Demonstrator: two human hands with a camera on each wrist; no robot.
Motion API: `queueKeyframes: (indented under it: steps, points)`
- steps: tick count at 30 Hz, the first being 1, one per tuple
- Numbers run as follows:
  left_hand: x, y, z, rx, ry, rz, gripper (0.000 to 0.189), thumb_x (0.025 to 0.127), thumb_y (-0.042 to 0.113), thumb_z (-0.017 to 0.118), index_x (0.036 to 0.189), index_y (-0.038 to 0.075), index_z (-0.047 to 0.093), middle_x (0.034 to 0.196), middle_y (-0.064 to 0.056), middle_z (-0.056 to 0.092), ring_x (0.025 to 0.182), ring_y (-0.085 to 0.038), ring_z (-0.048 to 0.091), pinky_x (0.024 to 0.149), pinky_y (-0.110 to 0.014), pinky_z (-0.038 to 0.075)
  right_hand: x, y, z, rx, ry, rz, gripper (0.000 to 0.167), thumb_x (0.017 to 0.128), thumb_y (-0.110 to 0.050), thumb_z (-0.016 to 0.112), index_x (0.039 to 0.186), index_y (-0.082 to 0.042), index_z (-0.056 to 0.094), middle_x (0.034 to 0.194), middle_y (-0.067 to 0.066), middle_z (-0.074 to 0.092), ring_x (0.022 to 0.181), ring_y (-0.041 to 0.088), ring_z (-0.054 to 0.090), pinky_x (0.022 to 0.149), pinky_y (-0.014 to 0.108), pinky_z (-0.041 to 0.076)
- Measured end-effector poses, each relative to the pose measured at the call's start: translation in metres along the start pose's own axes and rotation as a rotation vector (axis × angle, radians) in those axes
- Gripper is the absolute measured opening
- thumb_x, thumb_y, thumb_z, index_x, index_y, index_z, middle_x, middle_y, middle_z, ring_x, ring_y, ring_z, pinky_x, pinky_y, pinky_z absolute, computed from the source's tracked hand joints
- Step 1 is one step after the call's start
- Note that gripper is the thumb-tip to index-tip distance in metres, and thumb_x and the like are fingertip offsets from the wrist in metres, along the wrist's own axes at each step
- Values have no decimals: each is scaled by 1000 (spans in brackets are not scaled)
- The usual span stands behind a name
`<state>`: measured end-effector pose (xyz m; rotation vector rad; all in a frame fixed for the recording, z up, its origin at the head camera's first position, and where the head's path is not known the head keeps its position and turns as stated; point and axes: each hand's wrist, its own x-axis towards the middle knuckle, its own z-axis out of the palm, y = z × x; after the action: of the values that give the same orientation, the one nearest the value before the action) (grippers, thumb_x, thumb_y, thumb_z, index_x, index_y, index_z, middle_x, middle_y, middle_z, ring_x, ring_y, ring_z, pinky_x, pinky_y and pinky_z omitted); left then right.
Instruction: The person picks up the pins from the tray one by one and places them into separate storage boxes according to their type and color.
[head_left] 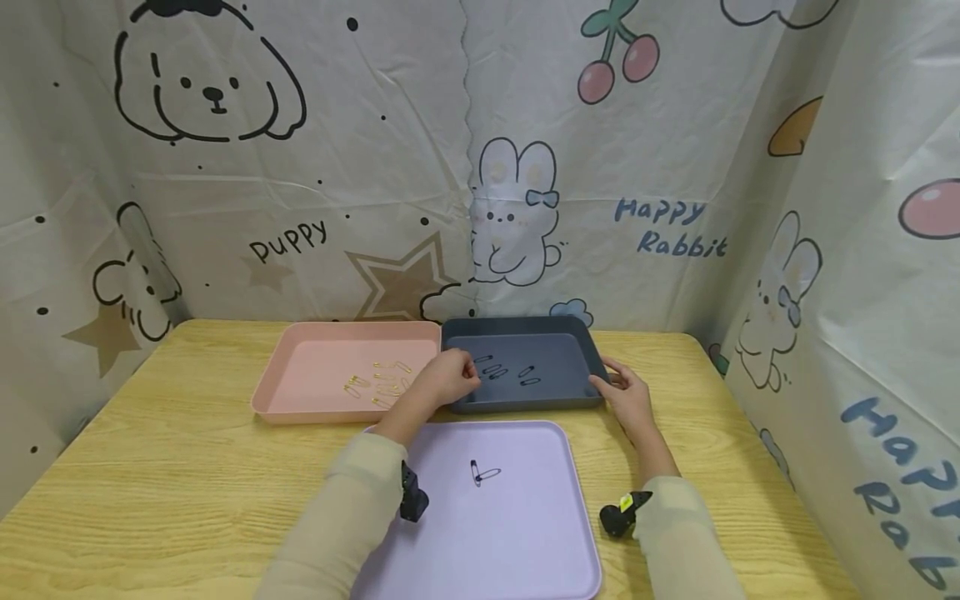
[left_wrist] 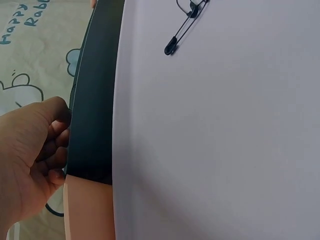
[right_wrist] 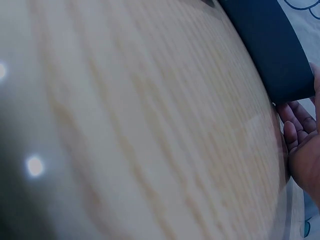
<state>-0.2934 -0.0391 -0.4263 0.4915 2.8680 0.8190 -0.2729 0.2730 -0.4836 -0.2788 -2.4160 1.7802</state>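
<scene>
My left hand [head_left: 448, 377] is over the left side of a dark grey tray [head_left: 525, 406], fingers curled with the tips together. Whether a pin is between them is hidden; in the left wrist view the tray wall [left_wrist: 95, 100] covers the fingertips. Several black safety pins [head_left: 529, 382] lie in that tray, one close beside the left fingertips. At the tray's right end my right hand [head_left: 628, 400] grips the rim, thumb at the edge and fingers outside. Two black safety pins [head_left: 489, 475] lie touching on the lavender tray [head_left: 525, 533] in front.
A pink tray [head_left: 300, 408] holding several gold safety pins [head_left: 352, 390] stands left of the dark tray, against it. All the trays are on a wood-grain table [head_left: 187, 483]. Behind and to the right hangs a printed cloth [head_left: 405, 183].
</scene>
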Motion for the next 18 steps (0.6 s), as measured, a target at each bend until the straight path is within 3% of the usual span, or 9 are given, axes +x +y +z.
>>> queueKeyframes:
  steps: [18]
  points:
    - [-3, -1, 0, 61, 7, 35, 9, 83, 16, 63, 76, 10, 60, 83, -3, 54, 73, -15, 49, 64, -26, 41, -4, -3, 1, -21, 22, -22, 54, 84, -27, 70, 133, -14, 53, 117, 15, 55, 85, -4, 52, 70, 10, 44]
